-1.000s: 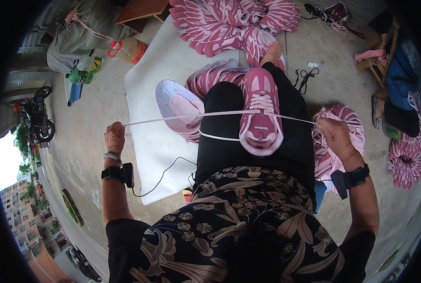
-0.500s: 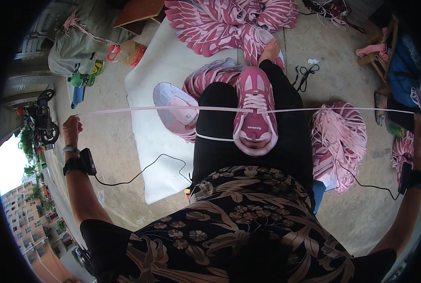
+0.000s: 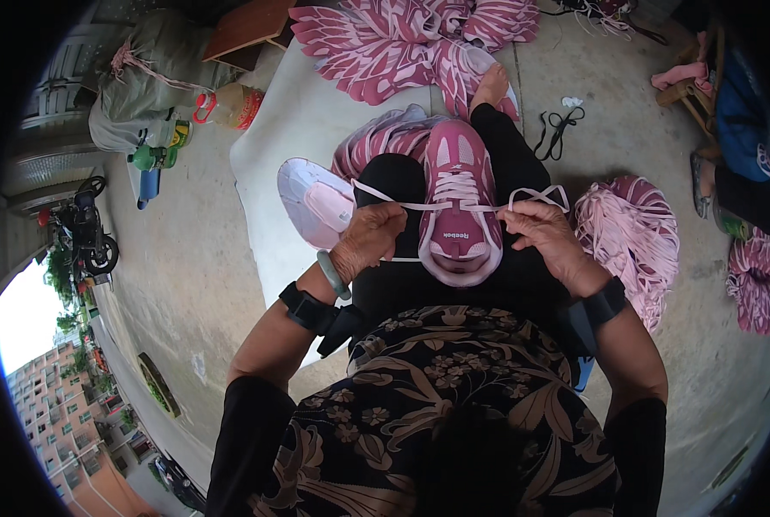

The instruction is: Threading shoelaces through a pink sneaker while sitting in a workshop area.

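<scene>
A pink sneaker point(image 3: 459, 207) rests on my lap, toe pointing away from me. A pale pink shoelace point(image 3: 455, 186) zigzags through its lower eyelets, and its two free ends run out sideways. My left hand point(image 3: 371, 234) is closed on one lace end, just left of the shoe. On the other side, my right hand point(image 3: 550, 239) pinches the other end between thumb and fingers, with a loop of lace standing above it. A white band lies across my left thigh below the left hand. Beside that thigh, a white-lined shoe upper point(image 3: 309, 200) lies on its side.
Pink shoe uppers point(image 3: 385, 65) are heaped ahead on a white sheet point(image 3: 268, 164). A bundle of pale laces point(image 3: 630, 241) lies right of my leg. Bottles point(image 3: 230, 106) stand at far left; a black cord point(image 3: 561, 133) lies on the concrete. Another person's leg point(image 3: 742, 200) shows at far right.
Both hands have come in from far out at either side to close beside the shoe. The lace, stretched taut across before, now hangs slack in loops near each hand.
</scene>
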`<state>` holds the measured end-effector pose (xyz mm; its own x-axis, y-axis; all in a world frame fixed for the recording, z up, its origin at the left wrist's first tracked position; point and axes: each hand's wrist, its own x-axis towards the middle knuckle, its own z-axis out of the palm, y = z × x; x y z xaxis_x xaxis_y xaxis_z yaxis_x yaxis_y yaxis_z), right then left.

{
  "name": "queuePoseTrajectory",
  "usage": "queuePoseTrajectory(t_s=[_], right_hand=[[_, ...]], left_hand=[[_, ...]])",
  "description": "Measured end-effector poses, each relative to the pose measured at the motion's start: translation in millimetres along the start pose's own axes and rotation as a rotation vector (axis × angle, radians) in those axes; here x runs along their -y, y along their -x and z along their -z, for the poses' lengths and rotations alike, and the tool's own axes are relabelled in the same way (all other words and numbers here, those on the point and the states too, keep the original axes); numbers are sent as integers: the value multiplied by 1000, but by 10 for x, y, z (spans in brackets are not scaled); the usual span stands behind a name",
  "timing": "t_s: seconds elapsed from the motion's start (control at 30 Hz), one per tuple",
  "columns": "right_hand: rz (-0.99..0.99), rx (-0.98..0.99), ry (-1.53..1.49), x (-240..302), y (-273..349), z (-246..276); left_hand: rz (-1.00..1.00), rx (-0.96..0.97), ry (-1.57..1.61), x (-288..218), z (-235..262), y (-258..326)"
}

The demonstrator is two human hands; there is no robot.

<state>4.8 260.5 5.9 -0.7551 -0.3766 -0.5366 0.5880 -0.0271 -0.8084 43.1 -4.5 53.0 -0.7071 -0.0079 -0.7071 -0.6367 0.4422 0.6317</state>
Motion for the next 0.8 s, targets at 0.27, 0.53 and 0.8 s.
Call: queuePoseTrajectory(t_s=[0.27, 0.53, 0.8], right_hand=[[63, 103, -121, -201, -223, -97], [261, 7, -171, -258, -352, -160], [355, 33, -184, -336, -348, -207]], left_hand=[[-377, -212, 34, 161, -256, -401], [-197, -80, 648, -26, -196, -352], [-115, -101, 777, 130, -296, -184]])
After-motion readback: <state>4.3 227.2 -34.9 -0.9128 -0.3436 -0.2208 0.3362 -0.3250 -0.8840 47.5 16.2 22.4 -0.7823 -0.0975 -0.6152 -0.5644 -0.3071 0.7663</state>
